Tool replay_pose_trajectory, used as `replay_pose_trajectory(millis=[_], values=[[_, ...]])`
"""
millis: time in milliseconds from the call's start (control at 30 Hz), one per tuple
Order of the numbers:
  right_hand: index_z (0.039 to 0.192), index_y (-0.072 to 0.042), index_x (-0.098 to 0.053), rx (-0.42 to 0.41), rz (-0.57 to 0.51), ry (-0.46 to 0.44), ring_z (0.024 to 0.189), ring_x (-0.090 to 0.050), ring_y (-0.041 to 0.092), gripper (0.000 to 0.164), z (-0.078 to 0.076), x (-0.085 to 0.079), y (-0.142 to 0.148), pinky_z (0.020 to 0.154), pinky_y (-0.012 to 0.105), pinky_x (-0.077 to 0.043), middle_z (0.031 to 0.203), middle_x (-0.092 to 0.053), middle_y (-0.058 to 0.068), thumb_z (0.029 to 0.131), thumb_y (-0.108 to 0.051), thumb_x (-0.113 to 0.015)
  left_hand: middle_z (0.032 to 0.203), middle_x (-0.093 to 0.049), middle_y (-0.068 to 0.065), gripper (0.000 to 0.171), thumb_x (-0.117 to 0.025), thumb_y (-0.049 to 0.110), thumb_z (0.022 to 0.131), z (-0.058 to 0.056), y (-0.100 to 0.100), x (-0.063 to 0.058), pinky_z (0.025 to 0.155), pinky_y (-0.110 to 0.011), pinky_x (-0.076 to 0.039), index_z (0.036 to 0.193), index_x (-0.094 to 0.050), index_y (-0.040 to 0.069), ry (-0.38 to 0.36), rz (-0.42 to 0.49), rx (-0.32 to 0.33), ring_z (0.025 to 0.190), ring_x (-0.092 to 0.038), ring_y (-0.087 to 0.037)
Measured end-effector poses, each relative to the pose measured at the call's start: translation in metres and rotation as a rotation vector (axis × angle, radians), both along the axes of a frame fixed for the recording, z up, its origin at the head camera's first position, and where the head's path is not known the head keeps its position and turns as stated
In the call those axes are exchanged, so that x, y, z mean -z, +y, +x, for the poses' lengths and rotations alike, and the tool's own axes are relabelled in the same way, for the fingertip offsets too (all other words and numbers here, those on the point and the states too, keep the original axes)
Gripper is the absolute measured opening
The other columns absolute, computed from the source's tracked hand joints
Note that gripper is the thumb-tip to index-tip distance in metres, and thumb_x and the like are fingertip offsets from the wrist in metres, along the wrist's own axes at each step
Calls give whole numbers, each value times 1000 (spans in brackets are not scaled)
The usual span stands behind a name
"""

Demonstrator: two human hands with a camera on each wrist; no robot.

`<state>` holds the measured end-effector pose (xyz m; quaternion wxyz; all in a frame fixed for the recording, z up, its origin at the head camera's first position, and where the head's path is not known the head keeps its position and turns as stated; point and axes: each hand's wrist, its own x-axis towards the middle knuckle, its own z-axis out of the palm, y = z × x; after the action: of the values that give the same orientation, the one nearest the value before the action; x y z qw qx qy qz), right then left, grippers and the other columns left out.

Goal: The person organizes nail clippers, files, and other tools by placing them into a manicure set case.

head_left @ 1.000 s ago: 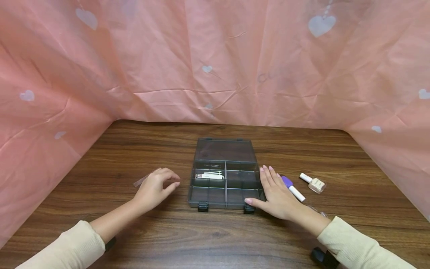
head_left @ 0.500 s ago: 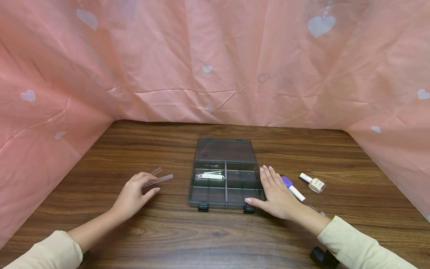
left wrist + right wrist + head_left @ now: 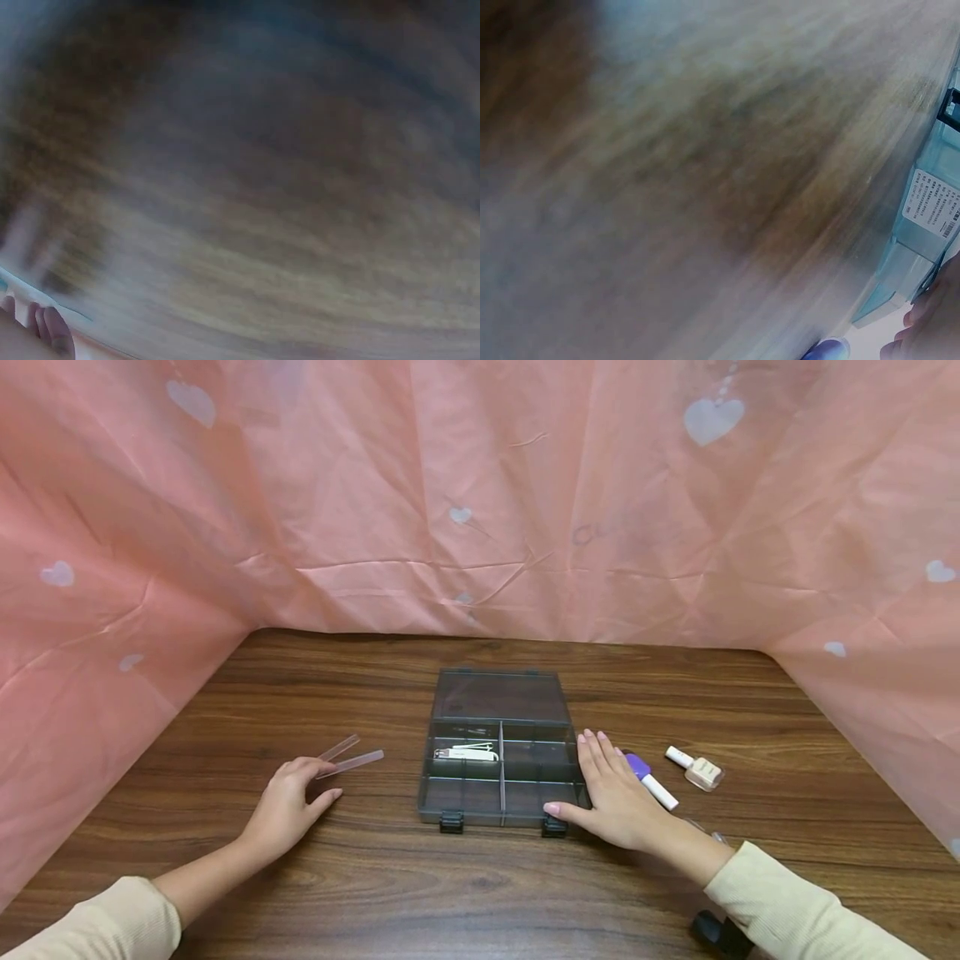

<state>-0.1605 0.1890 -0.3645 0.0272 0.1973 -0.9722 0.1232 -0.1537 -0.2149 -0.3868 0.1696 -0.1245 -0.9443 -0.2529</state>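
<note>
An open-lidded smoky grey divider box (image 3: 465,818) lies mid-table in the head view. A white nail clipper (image 3: 467,754) sits in its left side, with small clear bits behind it. My right hand (image 3: 618,797) lies along the box's right side, fingers stretched out and thumb over the front edge. Left of the box, my left hand (image 3: 285,806) has its fingertips at the near ends of two flat translucent strips (image 3: 360,762), its thumb held apart from them. In the right wrist view the box's side (image 3: 922,244) shows a printed label.
Beyond my right hand lie a purple bottle with a white cap (image 3: 656,787) and a beige nail polish bottle (image 3: 703,772). Small clear pieces (image 3: 718,837) lie near the right wrist. Pink heart-printed cloth (image 3: 480,568) closes off the back and sides of the wooden table.
My left hand has drawn back leftward from near the box to the strips' near ends, bringing both strips into sight. The right hand has stayed on the box.
</note>
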Motion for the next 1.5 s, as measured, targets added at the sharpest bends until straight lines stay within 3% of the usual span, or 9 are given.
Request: replay_pose_trajectory(millis=[467,733,1233,1500], values=[[142,12,-20,5,-5,-11,140,-12,45,101,1,-1,1,113,56,-16,150,-18,29,83,-63,-52,103,-63,-24,25,-70,4,78,-3,-2,1,82,-51,-45,101,-66,-5,-36,24,-46,96,-55,-38],[143,11,-19,7,-11,-15,140,-12,45,101,1,0,2,112,56,-16,150,-18,29,83,-63,-52,89,-66,-20,21,-72,2,75,-5,-7,3,79,-47,-42,93,-67,-8,-1,55,-86,89,-58,-35],[142,12,-21,5,-17,-6,140,-13,45,100,1,0,1,112,56,-17,149,-19,30,83,-61,-54,80,-63,-16,14,-71,7,78,-14,-13,0,72,-43,-42,82,-67,-5,-80,25,-134,78,-57,-28],[142,13,-21,0,-9,-4,139,-13,45,100,1,-1,0,112,56,-17,149,-19,30,83,-62,-53,81,-62,-18,14,-71,7,78,-13,-12,-2,70,-42,-43,82,-66,-5,-135,39,-152,76,-57,-26]])
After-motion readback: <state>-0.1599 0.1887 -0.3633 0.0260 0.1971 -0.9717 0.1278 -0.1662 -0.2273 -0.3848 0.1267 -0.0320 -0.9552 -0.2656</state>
